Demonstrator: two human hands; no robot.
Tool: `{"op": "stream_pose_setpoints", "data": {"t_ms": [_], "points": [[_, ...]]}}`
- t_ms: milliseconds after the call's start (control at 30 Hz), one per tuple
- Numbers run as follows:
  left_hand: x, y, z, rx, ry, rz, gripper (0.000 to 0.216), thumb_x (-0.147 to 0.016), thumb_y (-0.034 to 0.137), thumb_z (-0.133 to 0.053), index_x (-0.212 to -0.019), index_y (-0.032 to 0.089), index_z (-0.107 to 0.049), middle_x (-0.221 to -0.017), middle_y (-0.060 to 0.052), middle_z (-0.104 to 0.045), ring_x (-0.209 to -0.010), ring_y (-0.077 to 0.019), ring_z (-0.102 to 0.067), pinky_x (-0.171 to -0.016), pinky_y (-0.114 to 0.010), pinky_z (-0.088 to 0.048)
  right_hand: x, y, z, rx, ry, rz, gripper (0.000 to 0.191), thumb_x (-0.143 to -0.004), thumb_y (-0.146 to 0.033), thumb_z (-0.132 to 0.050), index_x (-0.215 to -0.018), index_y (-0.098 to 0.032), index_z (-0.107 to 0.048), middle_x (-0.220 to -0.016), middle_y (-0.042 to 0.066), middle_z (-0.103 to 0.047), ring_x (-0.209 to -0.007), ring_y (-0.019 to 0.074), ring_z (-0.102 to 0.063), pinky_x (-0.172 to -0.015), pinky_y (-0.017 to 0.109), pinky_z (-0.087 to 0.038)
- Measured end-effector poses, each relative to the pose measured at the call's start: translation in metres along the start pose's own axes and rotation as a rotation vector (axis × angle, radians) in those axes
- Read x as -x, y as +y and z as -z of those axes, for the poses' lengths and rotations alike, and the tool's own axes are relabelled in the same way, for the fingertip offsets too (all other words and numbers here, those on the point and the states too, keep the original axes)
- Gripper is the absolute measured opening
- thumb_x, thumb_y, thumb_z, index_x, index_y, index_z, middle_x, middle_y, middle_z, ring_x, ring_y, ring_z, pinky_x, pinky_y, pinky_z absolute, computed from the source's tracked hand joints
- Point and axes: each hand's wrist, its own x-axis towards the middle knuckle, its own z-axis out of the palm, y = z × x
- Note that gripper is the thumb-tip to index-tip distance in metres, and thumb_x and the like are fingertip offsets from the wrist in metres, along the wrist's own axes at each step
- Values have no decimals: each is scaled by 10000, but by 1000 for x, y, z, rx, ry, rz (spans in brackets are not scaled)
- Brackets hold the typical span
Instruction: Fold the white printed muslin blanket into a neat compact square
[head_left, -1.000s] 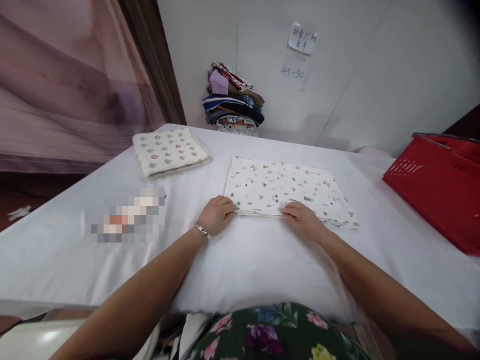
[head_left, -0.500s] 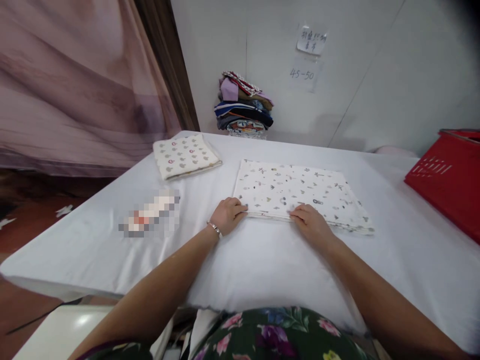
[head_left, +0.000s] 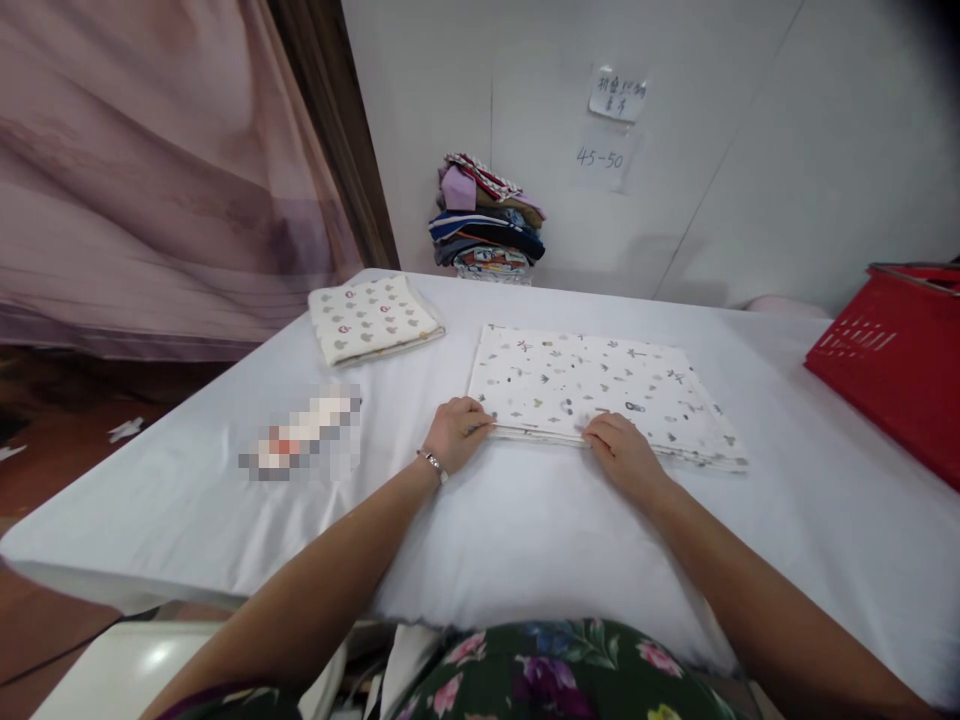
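Observation:
A white cloth with small grey and green prints lies folded flat in layers on the table. My left hand pinches its near left corner, with a bracelet on the wrist. Along the same near edge, around its middle, my right hand grips the layers between thumb and fingers. The cloth's right part lies flat on the table beyond my right hand. Farther left rests a second folded cloth, cream with grey and red prints, touched by neither hand.
A white-covered table spans the view. A blurred-out item lies at left. Behind the far edge rises a stack of folded clothes. A red basket stands at right. A pink curtain hangs at left.
The view has tilted up slightly. Both hands stay at the cloth's near edge, with hardly any movement of hands or cloth.

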Motion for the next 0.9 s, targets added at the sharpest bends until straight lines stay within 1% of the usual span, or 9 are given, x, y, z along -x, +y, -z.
{"op": "stream_pose_setpoints", "data": {"t_ms": [133, 267, 333, 433, 500, 567, 733, 900], "points": [[0, -2, 2, -77, -52, -101, 170, -823, 263, -533, -843, 267, -701, -857, -18, -630, -823, -166, -545, -774, -352, -411, 0, -4, 0, 13, -18, 10, 234, -906, -251, -404, -858, -215, -629, -907, 58, -614, -859, 199, -539, -795, 378, -432], [-1, -4, 2, -106, -71, -132, 179, -826, 266, -523, -850, 263, -701, -860, -26, -634, -820, -174, -548, -771, -358, -400, -1, -5, 9, -42, -22, -60, 221, -894, -266, -429, -858, -232, -644, -930, 45, -620, -888, 197, -549, -793, 364, -439], [-1, -5, 2, -108, -83, -138, 186, -832, 271, -515, -852, 261, -700, -863, -25, -639, -818, -176, -551, -765, -357, -399, 1, 1, 18, -71, -5, -131, 213, -884, -273, -444, -828, -231, -645, -910, 39, -626, -881, 195, -555, -781, 354, -444], [-1, -7, 2, -101, -88, -145, 204, -846, 295, -497, -858, 262, -698, -869, -25, -644, -820, -177, -556, -764, -355, -405, 7, 21, 34, -93, 40, -234, 180, -846, -286, -487, -785, -225, -645, -873, 37, -635, -846, 195, -571, -747, 342, -457], [-1, -8, 2, -102, -80, -153, 219, -854, 314, -484, -865, 268, -697, -870, -26, -645, -820, -176, -560, -766, -353, -412, 13, 33, 42, -112, 57, -280, 160, -820, -299, -512, -793, -231, -654, -885, 35, -643, -836, 196, -584, -732, 338, -468], [-1, -8, 2, -106, -71, -156, 231, -857, 331, -476, -865, 268, -699, -862, -29, -646, -816, -177, -565, -760, -349, -419, 18, 40, 46, -123, 51, -301, 154, -804, -316, -535, -808, -236, -666, -900, 35, -649, -842, 198, -592, -735, 337, -476], [-2, -8, 2, -113, -47, -160, 268, -862, 387, -461, -866, 260, -697, -853, -36, -653, -816, -185, -571, -752, -355, -433, 20, 34, 41, -92, -6, -268, 149, -792, -341, -578, -841, -254, -688, -934, 30, -644, -892, 201, -578, -767, 349, -486], [-2, -10, 0, -116, -34, -177, 265, -868, 375, -459, -926, 254, -688, -859, -42, -652, -804, -188, -569, -746, -362, -437, 16, 28, 33, -47, -60, -193, 175, -841, -319, -536, -899, -261, -690, -954, 31, -630, -935, 202, -551, -798, 368, -474]]}}
